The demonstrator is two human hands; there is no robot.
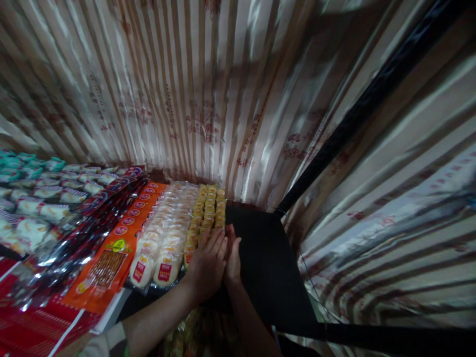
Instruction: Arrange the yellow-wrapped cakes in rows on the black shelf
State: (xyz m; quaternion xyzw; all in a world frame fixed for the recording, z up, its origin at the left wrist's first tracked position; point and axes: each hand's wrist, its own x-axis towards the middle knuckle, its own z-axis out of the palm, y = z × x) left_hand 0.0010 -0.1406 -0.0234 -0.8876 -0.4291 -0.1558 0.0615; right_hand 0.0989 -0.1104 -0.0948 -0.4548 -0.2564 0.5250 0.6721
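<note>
My left hand [208,265] lies on the near part of the rows of small yellow snack packets [207,206], its fingers stretched out together and pointing away from me. On the right edge of these rows, my right hand [233,258] stands on its side with straight fingers, against the packets and close beside the left hand. Neither hand appears to grip anything. Some of the packets are hidden under the left hand. Left of them lie overlapping rows of round white crackers [163,250] in clear wrappers.
Orange snack bags [111,253] overlap in a row further left, followed by dark shiny bags [87,228], white packets [48,208] and green packets [26,166]. The black shelf surface [260,263] extends rightward to a slanting black pole [334,134]. Striped curtain [193,99] hangs behind.
</note>
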